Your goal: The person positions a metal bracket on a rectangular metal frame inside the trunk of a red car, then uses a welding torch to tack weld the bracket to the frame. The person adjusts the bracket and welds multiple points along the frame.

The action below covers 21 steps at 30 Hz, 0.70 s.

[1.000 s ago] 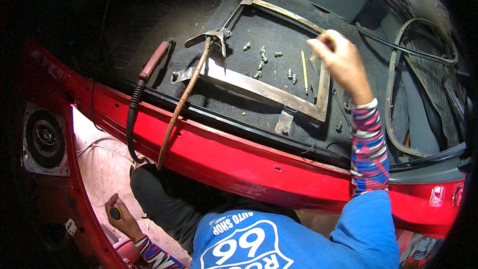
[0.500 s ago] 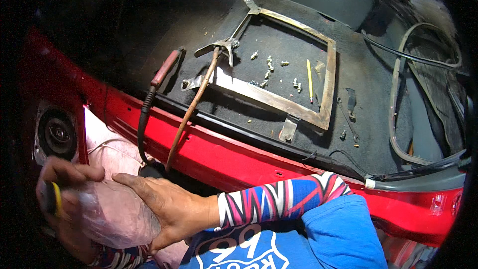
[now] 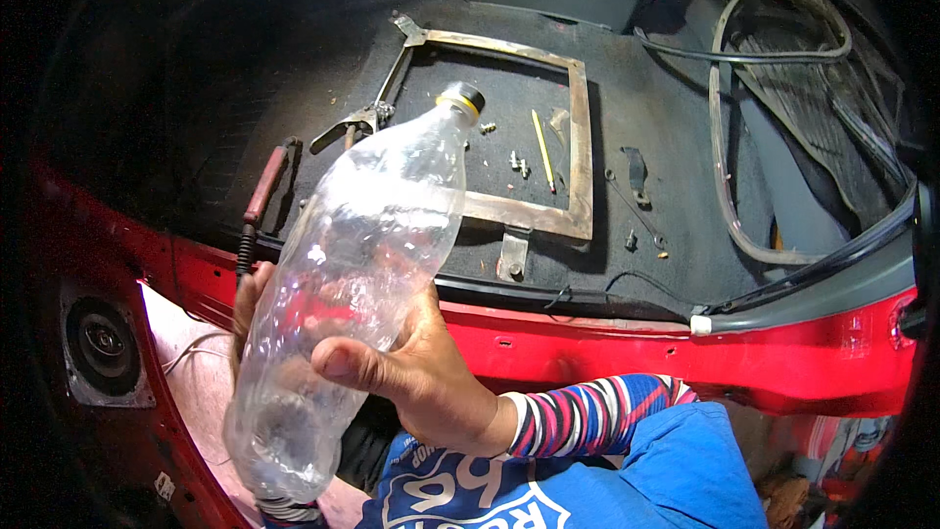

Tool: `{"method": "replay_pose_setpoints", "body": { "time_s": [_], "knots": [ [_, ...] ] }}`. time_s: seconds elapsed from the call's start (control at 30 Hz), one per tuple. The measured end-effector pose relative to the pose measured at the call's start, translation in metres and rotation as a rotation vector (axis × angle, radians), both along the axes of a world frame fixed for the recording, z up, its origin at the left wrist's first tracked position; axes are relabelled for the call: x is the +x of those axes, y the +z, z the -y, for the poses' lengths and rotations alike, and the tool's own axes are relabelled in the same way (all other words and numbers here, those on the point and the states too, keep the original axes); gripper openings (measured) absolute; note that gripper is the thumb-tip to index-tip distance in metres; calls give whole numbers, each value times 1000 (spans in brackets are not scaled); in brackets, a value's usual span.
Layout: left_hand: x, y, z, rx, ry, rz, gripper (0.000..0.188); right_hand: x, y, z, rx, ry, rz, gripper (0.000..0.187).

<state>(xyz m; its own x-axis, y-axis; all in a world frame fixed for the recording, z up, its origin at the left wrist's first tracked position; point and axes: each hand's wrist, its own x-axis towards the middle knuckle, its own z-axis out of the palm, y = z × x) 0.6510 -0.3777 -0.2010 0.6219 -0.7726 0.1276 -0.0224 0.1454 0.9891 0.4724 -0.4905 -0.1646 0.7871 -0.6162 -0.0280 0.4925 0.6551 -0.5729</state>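
Observation:
A large clear plastic bottle (image 3: 343, 264) with a black cap and yellow ring (image 3: 462, 98) is raised in front of me, tilted with its neck up and to the right. No liquid shows inside it. My right hand (image 3: 426, 372) grips its lower right side, the thumb lying across the front. My left hand (image 3: 251, 309) is around the far left side; most of it is hidden behind the bottle, with fingers showing at the edge. Beyond the bottle, a rectangular metal frame (image 3: 582, 137) lies on dark carpet, partly covered from view.
On the carpet are a welding electrode holder with red handle (image 3: 266, 181), a metal clamp (image 3: 343, 127), a yellow pencil (image 3: 542, 149), a wrench (image 3: 636, 208) and small fittings (image 3: 519, 165). A red car sill (image 3: 587, 348) runs across; a round speaker (image 3: 101, 338) sits at left.
The bottle has come up from the lower left and swung round, its cap now pointing away from me. My right hand moved with it. The whole view has shifted slightly.

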Motion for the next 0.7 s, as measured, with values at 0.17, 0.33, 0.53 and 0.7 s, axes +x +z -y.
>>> {"method": "replay_pose_setpoints", "body": {
  "time_s": [0.17,0.33,0.53,0.7],
  "knots": [
    [-23,2,-9,58,-261,770,120,-2,-4,-9,272,95,66,94],
    [-29,12,-4,-221,-205,45,134,-11,-5,-18,373,196,121,79],
    [4,34,16,-204,-296,193,119,-17,-7,-9,422,310,144,91],
    [-2,40,6,-215,-125,331,105,-10,-1,-7,375,254,288,88]
  ]
}}
